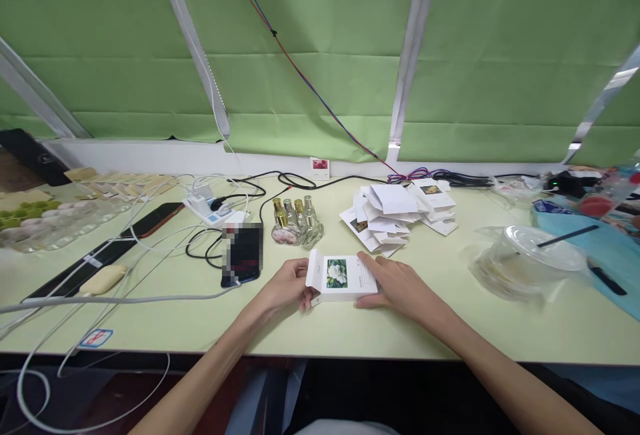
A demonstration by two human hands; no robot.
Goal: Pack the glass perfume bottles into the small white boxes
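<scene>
Between my hands lies a small white cardboard box (353,278) with a white-flower picture on its top face; the flap at its left end stands up. My right hand (395,285) grips the box's right end, thumb at the near side and fingers over the top. At the left end, my left hand (290,285) has its fingers curled at the raised flap, some hidden behind it. Just beyond are several small glass bottles with gold and silver caps (295,218). A loose pile of flattened white cartons (387,215) sits behind my right hand.
A phone (243,255) on a cable lies left of the bottles, near a white power strip (213,211). White cables cross the table's left side. To the right stand a lidded plastic bowl (537,255) in a bag and a blue bag (605,248). The table's front edge (350,357) is close.
</scene>
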